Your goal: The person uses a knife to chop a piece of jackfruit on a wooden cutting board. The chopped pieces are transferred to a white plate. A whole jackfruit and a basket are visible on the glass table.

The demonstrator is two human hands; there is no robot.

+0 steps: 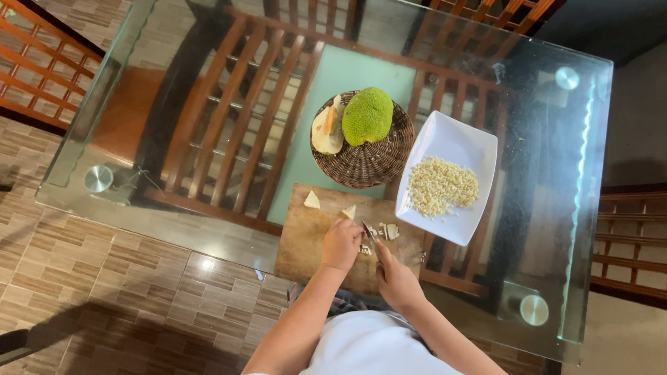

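Observation:
My right hand grips a knife whose blade points down onto a wooden cutting board. My left hand rests on the board beside the blade, its fingers curled over small pale fruit pieces that it holds down. Two larger pale wedges lie at the board's far edge. A white square dish to the right holds a heap of small diced pieces. Behind the board a wicker basket carries a bumpy green fruit and a cut pale half.
Everything sits on a glass-topped table with round metal fittings at the corners. Wooden slatted chairs show through the glass. A tiled floor lies to the left and below.

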